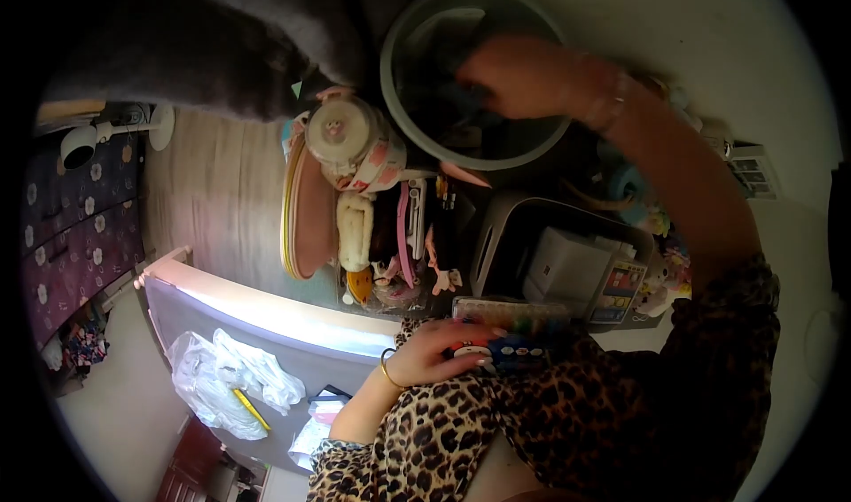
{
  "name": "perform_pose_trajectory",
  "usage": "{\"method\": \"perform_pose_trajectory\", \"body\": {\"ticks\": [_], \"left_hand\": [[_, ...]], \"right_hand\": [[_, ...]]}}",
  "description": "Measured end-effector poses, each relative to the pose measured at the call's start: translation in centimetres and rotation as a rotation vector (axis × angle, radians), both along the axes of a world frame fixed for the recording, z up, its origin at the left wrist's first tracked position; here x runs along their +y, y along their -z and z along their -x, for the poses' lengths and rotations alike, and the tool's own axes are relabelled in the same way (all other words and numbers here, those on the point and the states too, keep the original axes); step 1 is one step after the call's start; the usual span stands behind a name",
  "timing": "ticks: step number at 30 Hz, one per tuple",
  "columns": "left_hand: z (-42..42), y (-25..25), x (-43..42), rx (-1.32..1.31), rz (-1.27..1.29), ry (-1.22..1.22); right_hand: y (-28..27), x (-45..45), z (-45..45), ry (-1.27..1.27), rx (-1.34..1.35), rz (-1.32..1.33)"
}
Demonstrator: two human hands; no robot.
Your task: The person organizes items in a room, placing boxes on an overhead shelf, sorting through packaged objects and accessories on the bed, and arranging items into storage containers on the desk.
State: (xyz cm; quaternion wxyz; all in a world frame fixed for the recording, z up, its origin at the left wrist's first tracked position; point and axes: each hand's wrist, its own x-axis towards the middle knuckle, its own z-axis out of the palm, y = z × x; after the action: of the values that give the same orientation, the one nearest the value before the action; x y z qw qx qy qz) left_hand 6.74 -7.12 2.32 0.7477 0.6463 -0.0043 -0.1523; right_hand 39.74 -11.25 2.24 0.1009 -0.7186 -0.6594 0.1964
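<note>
My left hand [436, 351], with a gold bangle at its wrist, is closed over a blue cartoon-print box [514, 353] held against my front. Beside that box is a clear case [510, 311] with colourful contents. My right hand [519, 77] reaches over the rim and into a round, pale plastic bucket [390, 85]. Its fingers are dim and partly hidden, so what they touch cannot be made out. Dark contents lie inside the bucket.
A lidded jar [341, 139] stands left of the bucket, near a pink oval container [310, 218] and a cream fluffy item [356, 232]. A dark bin [487, 236] holds boxes. White plastic bags [230, 382] lie on a grey surface at lower left. A dark plush cover [222, 41] fills the upper left.
</note>
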Motion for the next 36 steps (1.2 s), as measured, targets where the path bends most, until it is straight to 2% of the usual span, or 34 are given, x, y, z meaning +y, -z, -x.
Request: {"method": "perform_pose_trajectory", "body": {"ticks": [5, 9, 11, 13, 14, 16, 18, 20, 23, 26, 27, 31, 35, 36], "left_hand": [[-1.1, -0.9, 0.6, -0.015, 0.000, 0.017], [-0.6, 0.1, 1.0, -0.022, -0.011, 0.029], [-0.9, 0.2, 1.2, -0.028, -0.038, 0.037], [-0.7, -0.6, 1.0, 0.020, -0.048, 0.031], [-1.1, -0.4, 1.1, 0.021, -0.046, 0.043], [-1.0, 0.3, 1.4, 0.005, -0.089, 0.043], [-0.8, 0.2, 1.8, 0.078, -0.126, 0.074], [-1.0, 0.5, 1.5, 0.009, -0.110, 0.029], [-1.4, 0.6, 1.8, -0.042, -0.140, 0.022], [-1.5, 1.0, 2.1, -0.014, -0.184, 0.034], [-1.5, 1.1, 2.1, -0.012, -0.156, 0.013], [-1.4, 1.9, 2.3, -0.042, -0.191, -0.008], [-0.9, 1.8, 2.5, 0.017, -0.255, -0.004], [-0.9, 1.8, 2.4, -0.011, -0.235, -0.013]], "right_hand": [[1.7, 3.1, 2.6, -0.058, -0.160, 0.534], [0.2, 2.0, 1.0, 0.015, -0.036, 0.228], [-2.2, -0.1, -0.6, 0.048, -0.012, -0.054], [-4.4, -2.7, -2.0, 0.087, 0.266, -0.299], [-6.9, -4.4, -4.1, -0.055, 0.304, -0.342], [-9.0, -8.8, -5.1, 0.120, 0.445, -0.449], [-10.6, -13.1, -2.7, 0.604, 0.420, -0.493], [-12.6, -16.0, -1.1, 0.914, 0.175, -0.444], [-12.4, -20.0, -1.0, 1.170, 0.165, -0.402], [-9.6, -26.5, -2.1, 1.140, 0.395, -0.389], [-8.0, -27.4, -1.7, 1.273, 0.331, -0.463], [-6.4, -30.4, -0.3, 1.436, 0.465, -0.410], [-4.5, -30.9, 0.6, 1.363, 0.499, -0.331], [-4.4, -30.2, 0.8, 1.297, 0.425, -0.285]]}}
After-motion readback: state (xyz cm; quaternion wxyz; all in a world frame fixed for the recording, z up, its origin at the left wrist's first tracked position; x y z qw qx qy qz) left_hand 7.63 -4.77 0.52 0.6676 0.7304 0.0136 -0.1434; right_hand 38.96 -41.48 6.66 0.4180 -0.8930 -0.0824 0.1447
